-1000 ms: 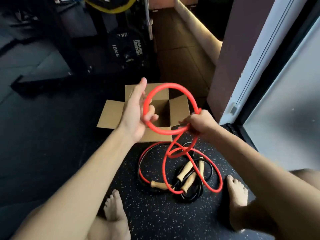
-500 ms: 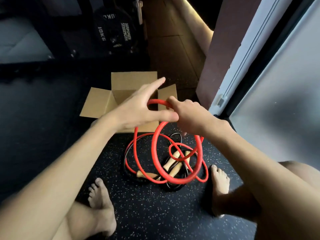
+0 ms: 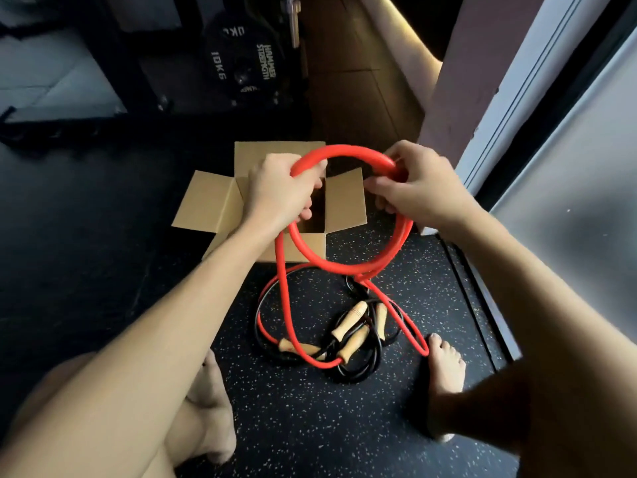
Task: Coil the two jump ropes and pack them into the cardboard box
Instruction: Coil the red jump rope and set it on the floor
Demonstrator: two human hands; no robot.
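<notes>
Both hands hold a coil of the red jump rope above the open cardboard box. My left hand grips the coil's left side. On the right side my right hand pinches the rope. Red loops hang from the coil down to the speckled floor, where they lie tangled with the black jump rope. Several wooden handles sit in that pile between my bare feet.
A 10 kg weight plate leans on a dark rack behind the box. A wall corner and a sliding door frame stand close on the right. My left foot and right foot flank the rope pile.
The hands have drawn apart and lifted a wide red loop above the box. My left hand went from open fingers to a grip on the coil.
</notes>
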